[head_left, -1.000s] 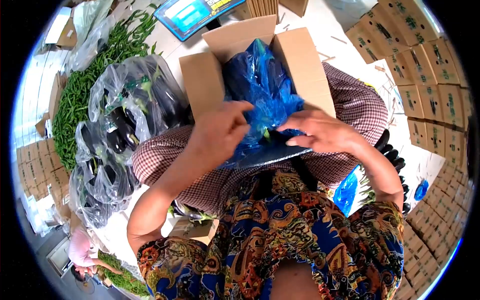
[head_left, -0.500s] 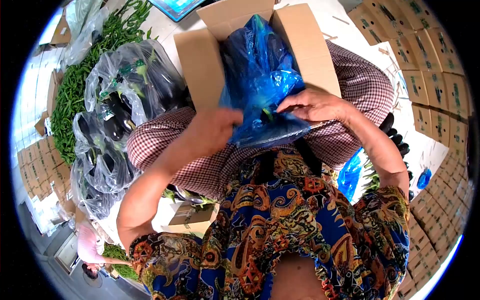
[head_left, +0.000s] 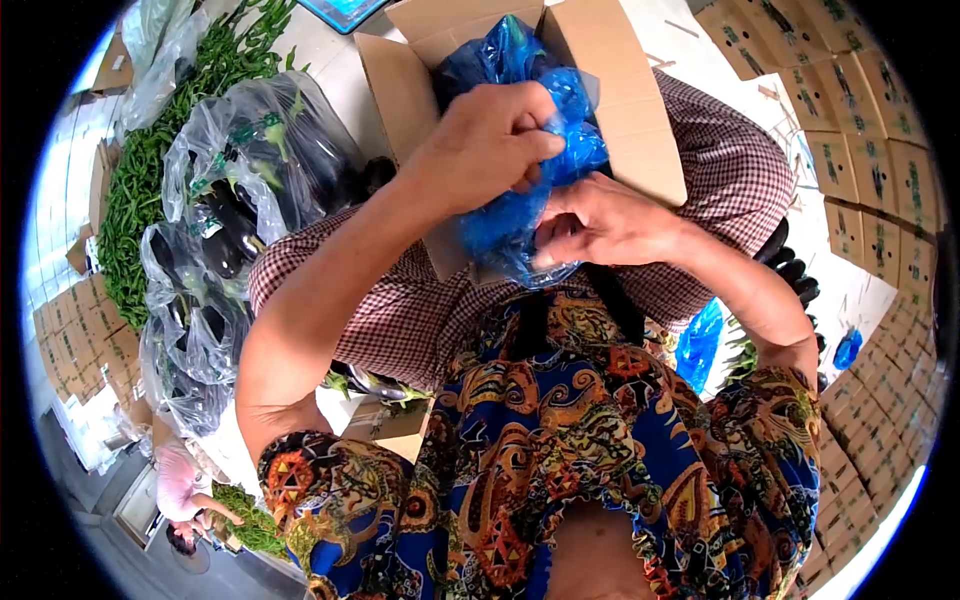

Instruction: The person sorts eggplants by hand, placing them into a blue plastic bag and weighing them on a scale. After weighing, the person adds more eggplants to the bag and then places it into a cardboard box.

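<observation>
An open cardboard box (head_left: 625, 110) rests between my crossed legs. Inside it, dark eggplants (head_left: 455, 75) show through a blue plastic bag (head_left: 585, 150). My left hand (head_left: 490, 135) is closed on a bunched fold of the bag, raised over the box's near part. Close by on the right, my right hand (head_left: 610, 220) has its fingers curled around the bag's near edge. Part of the bag and the box's near side are hidden behind both hands.
Clear bags of eggplants (head_left: 225, 245) lie at the left, before a heap of green peppers (head_left: 140, 220). Loose eggplants (head_left: 790, 270) line the right side. Stacked cartons (head_left: 850, 140) stand beyond. Another person (head_left: 180, 485) works at the lower left.
My left hand has moved up and right, pulling the blue plastic into a bunch. My right hand has shifted slightly down and left. The bag's near flap is gathered instead of spread.
</observation>
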Available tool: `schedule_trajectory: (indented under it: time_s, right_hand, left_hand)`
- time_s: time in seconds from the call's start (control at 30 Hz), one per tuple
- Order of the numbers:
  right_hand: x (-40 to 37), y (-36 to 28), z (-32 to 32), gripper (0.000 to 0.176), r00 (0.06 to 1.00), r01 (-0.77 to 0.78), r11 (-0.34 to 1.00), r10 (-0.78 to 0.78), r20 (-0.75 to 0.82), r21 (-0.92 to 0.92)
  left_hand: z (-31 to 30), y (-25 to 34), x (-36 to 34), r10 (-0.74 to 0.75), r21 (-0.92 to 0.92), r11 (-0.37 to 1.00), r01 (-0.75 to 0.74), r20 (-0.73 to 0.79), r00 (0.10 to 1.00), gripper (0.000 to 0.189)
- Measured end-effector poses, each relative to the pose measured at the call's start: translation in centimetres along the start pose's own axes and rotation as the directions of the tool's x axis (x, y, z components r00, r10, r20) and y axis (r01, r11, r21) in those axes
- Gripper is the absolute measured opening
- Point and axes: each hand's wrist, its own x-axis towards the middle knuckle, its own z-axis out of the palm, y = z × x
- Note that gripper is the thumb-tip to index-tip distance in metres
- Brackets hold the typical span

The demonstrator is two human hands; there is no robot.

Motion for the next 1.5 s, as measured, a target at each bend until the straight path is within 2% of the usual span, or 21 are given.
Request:
schedule_trajectory:
  time_s: [0.07, 0.17, 0.2, 0.27, 0.33, 0.4, 0.43, 0.47, 0.6, 0.63, 0.67, 0.73, 0.83, 0.93, 1.07, 1.1, 1.27, 1.33, 1.37, 1.47, 1.5]
  right_hand:
    - [1.0, 0.9, 0.4, 0.020, 0.983, -0.001, 0.998, -0.012, -0.182, -0.068]
    - [0.2, 2.8, -1.9, 0.009, 0.958, -0.114, 0.917, 0.203, -0.201, 0.383]
    - [-0.4, 3.7, -3.0, 0.007, 0.900, -0.136, 0.842, 0.325, -0.289, 0.523]
    - [-2.1, 5.0, -3.9, 0.009, 0.799, 0.138, 0.869, 0.186, -0.572, 0.475]
    - [-3.4, 1.6, -3.6, 0.009, 0.664, -0.069, 0.996, 0.089, -0.742, 0.058]
    - [-3.7, -0.3, -2.7, 0.014, 0.839, -0.052, 0.998, 0.030, -0.543, -0.025]
    - [-3.2, -0.5, -1.9, 0.021, 0.891, 0.012, 0.968, -0.124, -0.436, -0.250]
    - [-2.1, 0.8, -0.9, 0.027, 0.899, 0.109, 0.868, -0.295, -0.325, -0.485]
    - [1.8, 4.7, -0.4, 0.024, 0.888, -0.070, 0.553, -0.344, -0.305, -0.830]
    - [2.0, 4.6, -1.5, 0.023, 0.893, -0.170, 0.464, -0.300, -0.335, -0.869]
    - [1.9, 4.8, -2.7, 0.017, 0.871, -0.256, 0.447, -0.280, -0.405, -0.858]
    - [1.6, 6.4, -4.8, 0.019, 0.808, -0.378, 0.517, -0.220, -0.546, -0.768]
    - [1.2, 6.7, -5.4, 0.023, 0.782, -0.334, 0.439, -0.365, -0.505, -0.834]
    - [0.6, 4.8, -5.2, 0.025, 0.792, -0.368, 0.614, -0.187, -0.582, -0.698]
    - [-0.1, 2.5, -3.4, 0.023, 0.762, -0.214, 0.670, -0.340, -0.551, -0.711]
    - [-0.1, 2.6, -2.8, 0.024, 0.791, -0.164, 0.713, -0.318, -0.522, -0.682]
    - [1.7, 4.3, -0.3, 0.085, 0.898, -0.345, 0.550, -0.043, -0.438, -0.761]
    - [3.5, 2.7, -1.3, 0.099, 0.875, -0.485, 0.549, 0.313, -0.370, -0.681]
    - [4.4, 2.2, -2.0, 0.101, 0.850, -0.527, 0.593, 0.361, -0.385, -0.608]
    - [6.5, 2.2, -4.0, 0.105, 0.794, -0.603, 0.656, 0.438, -0.423, -0.453]
    - [7.1, 3.3, -3.9, 0.106, 0.787, -0.608, 0.657, 0.425, -0.446, -0.446]
  left_hand:
    - [0.2, -1.0, 1.2, 0.023, -0.047, 0.999, -0.022, 0.025, 0.999, 0.018]
    - [0.5, -3.6, 4.9, -0.046, -0.345, 0.938, 0.040, -0.011, 0.999, 0.030]
    - [-0.4, -3.7, 6.2, -0.034, -0.278, 0.960, 0.043, 0.036, 0.999, 0.029]
    - [0.1, -5.0, 8.9, -0.017, -0.428, 0.904, 0.002, -0.032, 0.999, 0.031]
    - [0.5, -5.1, 10.9, 0.028, -0.458, 0.888, -0.036, -0.024, 0.999, 0.031]
    - [1.4, -4.9, 13.1, 0.005, -0.451, 0.892, -0.022, -0.039, 0.999, 0.031]
    - [2.1, -4.9, 14.0, -0.047, -0.431, 0.902, 0.015, -0.064, 0.997, 0.031]
    - [2.5, -5.1, 14.7, -0.098, -0.410, 0.910, 0.051, -0.093, 0.991, 0.031]
    - [1.3, -8.2, 15.5, 0.000, -0.524, 0.851, 0.006, 0.012, 1.000, 0.032]
    - [0.0, -8.0, 14.2, 0.208, -0.533, 0.830, -0.162, 0.027, 0.978, 0.029]
    - [-1.3, -7.4, 13.5, 0.279, -0.449, 0.860, -0.244, 0.013, 0.960, 0.030]
    - [-3.3, -5.6, 11.4, 0.436, 0.176, 0.889, -0.422, -0.050, 0.899, 0.032]
    - [-4.0, -4.7, 8.0, 0.467, 0.678, 0.629, -0.380, 0.061, 0.882, 0.034]
    - [0.0, -7.8, 5.5, 0.583, 0.593, 0.561, -0.578, 0.213, 0.784, 0.034]
    - [2.5, -9.0, 7.1, 0.548, 0.801, 0.398, -0.448, 0.184, 0.816, 0.030]
    - [2.3, -9.2, 8.8, 0.509, 0.813, 0.411, -0.411, 0.170, 0.844, 0.027]
    - [0.5, -7.0, 13.0, 0.171, 0.880, 0.436, -0.191, 0.127, 0.977, 0.036]
    - [-0.3, -6.2, 14.2, 0.010, 0.847, 0.526, -0.083, 0.091, 0.996, 0.041]
    - [-0.6, -5.8, 15.0, -0.068, 0.825, 0.565, -0.026, 0.078, 0.995, 0.043]
    - [-3.0, -10.1, 18.7, 0.231, 0.584, 0.775, -0.242, 0.095, 0.968, 0.035]
    - [-3.0, -10.5, 18.7, 0.383, 0.489, 0.818, -0.303, -0.069, 0.921, 0.022]
